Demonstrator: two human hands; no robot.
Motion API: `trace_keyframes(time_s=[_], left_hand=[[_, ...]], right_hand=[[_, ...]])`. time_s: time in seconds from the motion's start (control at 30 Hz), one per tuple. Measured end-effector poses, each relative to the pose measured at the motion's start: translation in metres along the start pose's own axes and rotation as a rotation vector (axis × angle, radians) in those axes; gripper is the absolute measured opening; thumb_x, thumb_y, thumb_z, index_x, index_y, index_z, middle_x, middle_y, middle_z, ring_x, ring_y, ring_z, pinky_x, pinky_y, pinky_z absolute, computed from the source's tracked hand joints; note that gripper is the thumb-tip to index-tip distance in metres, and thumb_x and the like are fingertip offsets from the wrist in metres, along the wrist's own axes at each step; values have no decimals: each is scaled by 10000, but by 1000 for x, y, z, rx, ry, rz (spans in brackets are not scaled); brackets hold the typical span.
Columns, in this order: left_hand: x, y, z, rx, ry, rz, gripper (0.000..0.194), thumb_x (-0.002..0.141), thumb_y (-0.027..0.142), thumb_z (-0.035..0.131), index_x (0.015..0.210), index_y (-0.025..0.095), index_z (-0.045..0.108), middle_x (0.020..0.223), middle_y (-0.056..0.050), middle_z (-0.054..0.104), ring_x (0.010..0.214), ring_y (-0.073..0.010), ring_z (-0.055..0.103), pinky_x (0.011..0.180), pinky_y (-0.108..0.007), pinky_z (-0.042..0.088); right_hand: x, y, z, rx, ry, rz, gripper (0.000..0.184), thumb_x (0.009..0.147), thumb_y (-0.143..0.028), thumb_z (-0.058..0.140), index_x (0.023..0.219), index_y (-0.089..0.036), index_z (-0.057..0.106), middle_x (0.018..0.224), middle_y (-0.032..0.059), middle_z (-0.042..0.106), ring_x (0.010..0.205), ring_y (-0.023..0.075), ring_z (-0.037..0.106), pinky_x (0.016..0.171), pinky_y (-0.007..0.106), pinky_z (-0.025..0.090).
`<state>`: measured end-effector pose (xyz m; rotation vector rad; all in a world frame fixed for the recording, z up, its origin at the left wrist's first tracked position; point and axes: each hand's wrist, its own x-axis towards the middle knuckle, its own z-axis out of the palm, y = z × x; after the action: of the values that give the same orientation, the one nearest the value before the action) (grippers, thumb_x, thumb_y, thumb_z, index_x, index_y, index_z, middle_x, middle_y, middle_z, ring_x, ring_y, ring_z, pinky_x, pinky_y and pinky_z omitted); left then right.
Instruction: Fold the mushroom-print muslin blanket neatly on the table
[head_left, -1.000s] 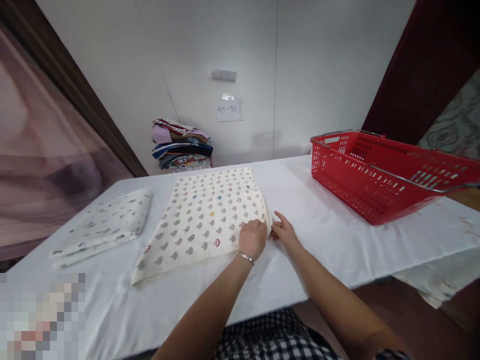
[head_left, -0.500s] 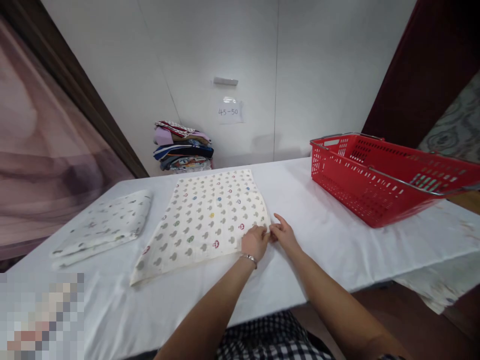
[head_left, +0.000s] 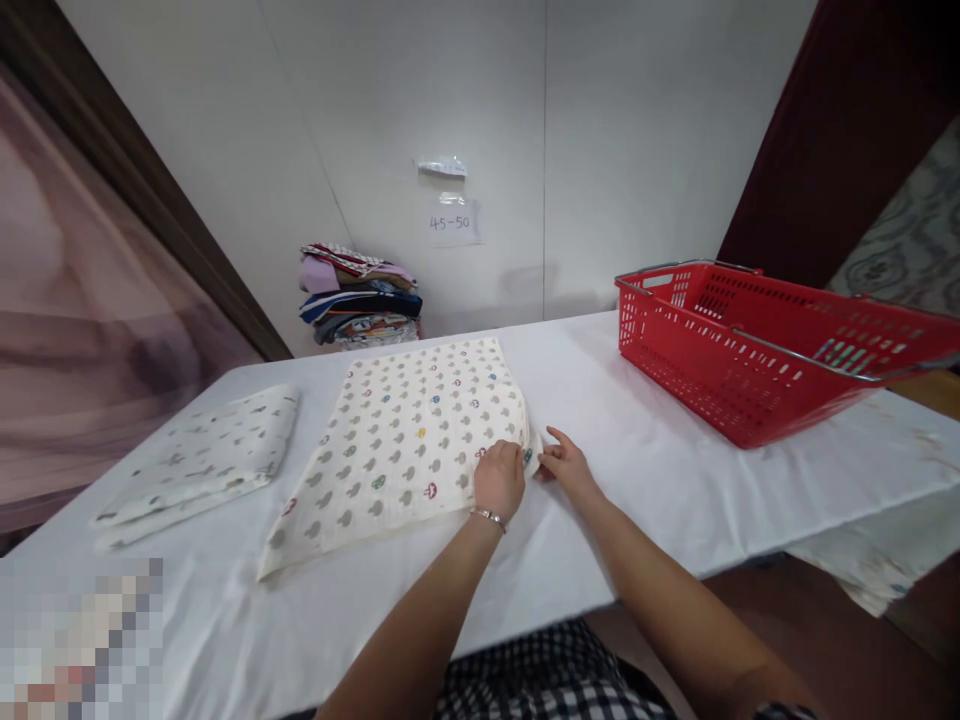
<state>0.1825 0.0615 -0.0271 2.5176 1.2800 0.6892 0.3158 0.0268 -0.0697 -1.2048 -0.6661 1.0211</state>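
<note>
A cream cloth (head_left: 405,440) printed with grey and coloured mushrooms lies folded in layers on the white-covered table (head_left: 600,530). At its near right corner, my left hand (head_left: 500,480), with a bracelet on the wrist, is closed on the top layer, which is bent back a little. Just to the right, my right hand (head_left: 564,465) pinches another layer's edge at the same corner, its index finger stretched out. Between the hands the layers stand slightly apart. The left fingertips are partly hidden by the hand itself.
A second folded white printed cloth (head_left: 202,455) lies at the left. A red basket (head_left: 697,370) with metal handles stands on the right. Behind the table rises a stack of folded fabrics (head_left: 360,300) against the wall, below a paper sign (head_left: 454,223) reading 45-50.
My left hand has shifted slightly left, drawing the top layer's edge back, so a lower layer now shows at the corner. The right hand has hardly moved.
</note>
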Motion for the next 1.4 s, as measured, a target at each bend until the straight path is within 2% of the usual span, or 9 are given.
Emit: trace_keyframes(time_s=[0.13,0.23,0.5,0.77,0.83,0.97,1.07,1.17,1.4], left_hand=[[-2,1,2,254,-66,218,225,891,167,364,875,183,588,890,-91,587,884,-215,519,773,-354,355],[-4,2,11,278,-140,260,220,885,151,372,902,179,590,881,-92,583,872,-218,516,746,-354,354],[-7,7,15,161,-175,108,238,902,245,392,901,194,624,909,-72,611,886,-190,537,774,-328,379],[2,3,1,-302,-193,-263,197,845,262,491,834,229,685,882,-3,672,805,-133,593,731,-249,418],[3,5,0,-237,-146,-216,224,859,259,463,829,222,681,886,-13,666,821,-140,587,738,-257,413],[-6,13,5,54,-130,18,266,891,272,408,817,212,656,897,-47,631,882,-180,556,758,-303,394],[-12,17,10,125,-145,57,199,874,301,458,920,218,634,950,-56,616,919,-196,548,777,-320,392],[-11,15,11,74,-154,-11,185,851,301,501,949,223,637,961,-52,625,925,-194,557,772,-307,396],[1,6,8,-285,-180,-297,226,842,336,484,832,232,684,844,-9,678,789,-142,593,690,-246,396]], right_hand=[[3,5,-2,0,9,1,750,604,-223,644,1302,-156,378,602,-86,544,468,108,540,487,259,470],[4,7,-2,-34,7,-16,753,590,-205,619,1300,-143,378,583,-94,534,438,96,508,459,240,440],[3,8,-4,-66,21,-31,713,630,-265,611,1304,-150,408,616,-71,545,513,106,532,506,246,461],[6,13,-8,-74,-11,-44,744,643,-301,643,1324,-157,381,646,-60,573,500,117,551,508,269,471],[5,10,-8,-72,-10,-44,754,644,-302,647,1329,-152,370,670,-52,588,496,119,560,520,279,478],[1,6,-8,-83,0,-74,722,667,-290,630,1325,-142,373,653,-62,576,499,103,545,536,263,472],[0,5,-8,-123,14,-93,701,664,-284,633,1307,-129,401,645,-59,577,520,96,533,516,235,451],[0,5,-7,-122,2,-85,721,666,-307,641,1317,-124,389,643,-57,582,499,99,534,502,242,457],[-2,3,-6,-38,-11,-14,752,657,-305,686,1328,-179,371,694,-50,600,504,113,578,546,289,520]])
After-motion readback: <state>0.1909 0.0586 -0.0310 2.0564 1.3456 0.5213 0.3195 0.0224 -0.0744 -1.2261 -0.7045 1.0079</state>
